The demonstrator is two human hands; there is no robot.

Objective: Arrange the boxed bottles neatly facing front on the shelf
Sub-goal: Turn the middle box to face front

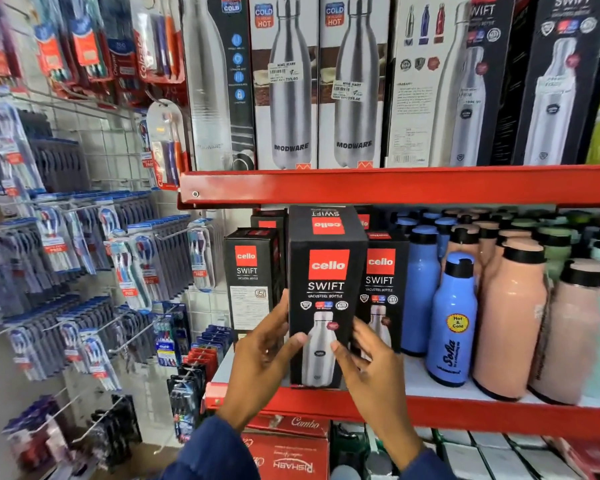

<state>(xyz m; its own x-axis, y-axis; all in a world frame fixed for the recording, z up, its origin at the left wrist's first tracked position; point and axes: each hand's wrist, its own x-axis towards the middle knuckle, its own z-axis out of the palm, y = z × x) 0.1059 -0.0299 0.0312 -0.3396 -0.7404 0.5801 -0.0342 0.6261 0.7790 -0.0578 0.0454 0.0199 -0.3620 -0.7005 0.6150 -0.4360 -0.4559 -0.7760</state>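
A black Cello Swift bottle box (pixel 326 282) stands upright at the front edge of the middle shelf (pixel 482 410), its printed front facing me. My left hand (pixel 264 355) clasps its left side with the thumb on the front face. My right hand (pixel 371 368) holds its right side, thumb also on the front. Another Cello box (pixel 252 282) stands to the left, turned so a side panel partly shows. A third Cello box (pixel 381 289) stands behind on the right, facing front. More black boxes sit behind, mostly hidden.
Loose blue bottles (pixel 452 323) and peach bottles (pixel 510 323) crowd the shelf to the right. The upper red shelf (pixel 395 185) carries tall Modware boxes (pixel 288 81) and Swift boxes. Toothbrush packs (pixel 84 254) hang on hooks at left. Red boxes (pixel 288 452) lie on the shelf below.
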